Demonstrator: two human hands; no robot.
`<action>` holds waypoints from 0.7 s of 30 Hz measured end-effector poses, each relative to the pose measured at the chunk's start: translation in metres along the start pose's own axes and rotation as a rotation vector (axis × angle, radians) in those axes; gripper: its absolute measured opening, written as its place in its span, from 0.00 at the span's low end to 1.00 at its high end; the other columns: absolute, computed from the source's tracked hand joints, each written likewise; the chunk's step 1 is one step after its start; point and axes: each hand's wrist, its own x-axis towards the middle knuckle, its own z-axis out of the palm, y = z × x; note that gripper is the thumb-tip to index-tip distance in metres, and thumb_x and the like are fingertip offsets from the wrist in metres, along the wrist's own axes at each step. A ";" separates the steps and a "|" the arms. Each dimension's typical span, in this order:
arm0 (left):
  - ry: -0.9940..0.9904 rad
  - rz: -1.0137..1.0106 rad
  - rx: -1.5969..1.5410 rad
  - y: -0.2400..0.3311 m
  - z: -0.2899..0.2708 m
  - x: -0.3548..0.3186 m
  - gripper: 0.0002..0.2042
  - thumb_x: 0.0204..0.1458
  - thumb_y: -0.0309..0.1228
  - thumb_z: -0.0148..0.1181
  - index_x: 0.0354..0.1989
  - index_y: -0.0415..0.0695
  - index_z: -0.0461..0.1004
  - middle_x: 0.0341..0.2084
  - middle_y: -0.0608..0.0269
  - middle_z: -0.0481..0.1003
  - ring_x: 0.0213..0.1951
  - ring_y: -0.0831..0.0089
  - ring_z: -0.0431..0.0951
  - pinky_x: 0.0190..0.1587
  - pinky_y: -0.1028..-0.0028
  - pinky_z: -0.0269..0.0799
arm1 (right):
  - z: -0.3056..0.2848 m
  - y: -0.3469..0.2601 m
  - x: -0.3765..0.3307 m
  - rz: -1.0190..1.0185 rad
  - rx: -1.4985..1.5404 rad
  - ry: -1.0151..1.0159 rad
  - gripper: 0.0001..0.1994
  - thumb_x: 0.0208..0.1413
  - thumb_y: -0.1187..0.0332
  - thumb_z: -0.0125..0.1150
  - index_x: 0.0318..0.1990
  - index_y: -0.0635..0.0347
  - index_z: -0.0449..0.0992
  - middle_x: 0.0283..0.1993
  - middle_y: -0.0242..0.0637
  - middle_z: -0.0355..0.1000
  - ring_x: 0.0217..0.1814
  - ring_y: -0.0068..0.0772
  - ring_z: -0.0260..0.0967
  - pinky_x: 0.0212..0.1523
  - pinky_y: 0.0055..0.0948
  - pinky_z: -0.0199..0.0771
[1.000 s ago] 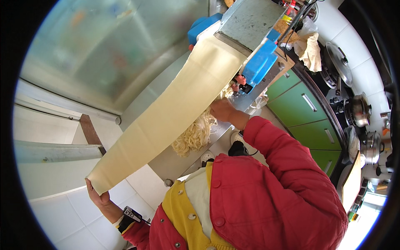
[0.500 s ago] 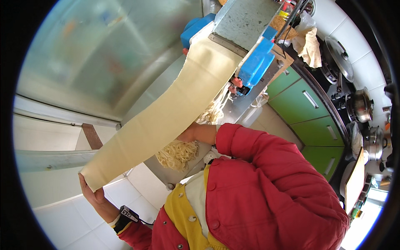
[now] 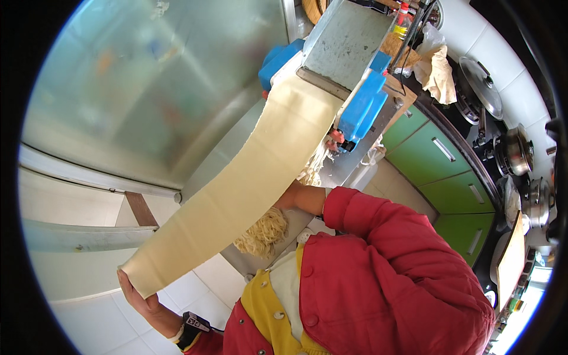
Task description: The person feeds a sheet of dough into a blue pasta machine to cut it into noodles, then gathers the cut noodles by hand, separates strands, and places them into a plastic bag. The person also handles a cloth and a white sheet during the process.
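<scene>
A long, pale dough sheet [image 3: 236,189] stretches from a noodle machine [image 3: 342,44] with a grey metal hopper and blue side covers down to the lower left. My left hand [image 3: 141,297] grips its free end, thumb on the near side and fingers curled round the edge. Beneath the middle of the sheet is my right hand [image 3: 291,196]; the dough hides its fingers, so I cannot tell how they are placed. Below it lies a heap of cut noodles [image 3: 263,232] on a metal surface. More noodle strands [image 3: 315,164] hang beside the machine.
A frosted glass panel [image 3: 160,89] stands along the left. Green cabinets [image 3: 441,148] run along the right under a dark counter with a lidded pan [image 3: 480,89] and metal pots [image 3: 513,151]. A brown wooden piece [image 3: 141,208] sits near the sheet's lower end.
The whole view has shifted slightly, so the machine and noodles appear lower. My right hand sits a little farther right under the sheet. My left hand still holds the end.
</scene>
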 end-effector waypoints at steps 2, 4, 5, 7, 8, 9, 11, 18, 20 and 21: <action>0.002 0.069 0.159 0.000 -0.011 -0.007 0.24 0.64 0.47 0.45 0.55 0.36 0.67 0.48 0.49 0.72 0.50 0.59 0.73 0.54 0.64 0.68 | -0.005 0.001 0.002 -0.046 -0.109 -0.026 0.24 0.59 0.52 0.53 0.60 0.51 0.69 0.61 0.40 0.67 0.63 0.43 0.63 0.63 0.39 0.60; 0.065 0.227 0.466 -0.001 -0.024 -0.018 0.31 0.61 0.53 0.45 0.57 0.34 0.66 0.53 0.44 0.70 0.55 0.53 0.70 0.59 0.61 0.63 | -0.014 0.000 0.007 -0.130 -0.067 -0.094 0.23 0.60 0.53 0.52 0.60 0.51 0.69 0.62 0.40 0.66 0.63 0.43 0.62 0.63 0.39 0.60; 0.042 0.346 0.699 -0.001 -0.031 -0.022 0.35 0.59 0.57 0.44 0.58 0.33 0.65 0.56 0.42 0.67 0.58 0.50 0.67 0.61 0.59 0.60 | -0.019 -0.002 0.010 -0.125 -0.097 -0.170 0.23 0.60 0.53 0.52 0.61 0.50 0.68 0.63 0.40 0.66 0.63 0.42 0.62 0.63 0.39 0.60; -0.004 0.500 0.922 0.001 -0.045 -0.029 0.43 0.54 0.65 0.43 0.60 0.31 0.63 0.60 0.38 0.63 0.62 0.44 0.62 0.65 0.56 0.54 | -0.029 -0.013 0.013 -0.198 -0.056 -0.163 0.23 0.61 0.53 0.51 0.60 0.51 0.68 0.62 0.40 0.66 0.63 0.42 0.62 0.63 0.39 0.61; -0.056 0.623 0.994 0.004 -0.050 -0.029 0.44 0.53 0.66 0.42 0.60 0.32 0.63 0.60 0.38 0.63 0.62 0.44 0.62 0.65 0.56 0.54 | -0.036 -0.021 0.014 -0.185 -0.083 -0.208 0.23 0.61 0.54 0.51 0.60 0.51 0.68 0.62 0.40 0.66 0.62 0.42 0.62 0.62 0.39 0.61; -0.099 0.760 1.110 0.006 -0.053 -0.030 0.44 0.53 0.66 0.41 0.61 0.32 0.63 0.60 0.38 0.64 0.62 0.44 0.62 0.65 0.56 0.54 | -0.045 -0.030 0.016 -0.225 -0.054 -0.187 0.22 0.61 0.54 0.51 0.60 0.52 0.69 0.62 0.40 0.66 0.62 0.42 0.62 0.62 0.39 0.61; -0.162 0.750 1.134 0.011 -0.056 -0.030 0.45 0.53 0.67 0.39 0.61 0.32 0.63 0.60 0.39 0.64 0.62 0.44 0.62 0.65 0.55 0.53 | -0.067 -0.050 0.022 -0.276 -0.029 -0.193 0.21 0.61 0.55 0.51 0.59 0.52 0.70 0.61 0.41 0.67 0.60 0.42 0.63 0.61 0.39 0.62; -0.080 1.144 1.252 0.055 0.000 -0.040 0.43 0.55 0.64 0.40 0.62 0.32 0.61 0.60 0.39 0.64 0.62 0.44 0.63 0.64 0.56 0.54 | -0.184 -0.094 0.059 -0.413 -0.249 -0.085 0.17 0.60 0.58 0.50 0.53 0.54 0.73 0.53 0.42 0.72 0.53 0.41 0.67 0.57 0.37 0.66; -0.140 1.144 1.237 0.083 0.037 -0.044 0.42 0.56 0.63 0.41 0.62 0.30 0.61 0.60 0.38 0.64 0.61 0.44 0.64 0.64 0.56 0.54 | -0.230 -0.093 0.072 -0.302 -0.365 -0.152 0.18 0.60 0.59 0.52 0.54 0.55 0.73 0.55 0.42 0.71 0.55 0.40 0.67 0.58 0.34 0.65; -0.134 1.210 1.256 0.095 0.062 -0.045 0.42 0.56 0.62 0.41 0.61 0.29 0.60 0.60 0.38 0.63 0.61 0.44 0.64 0.64 0.56 0.55 | -0.254 -0.089 0.073 -0.309 -0.401 -0.081 0.18 0.60 0.60 0.51 0.55 0.55 0.72 0.55 0.42 0.71 0.56 0.40 0.67 0.59 0.33 0.65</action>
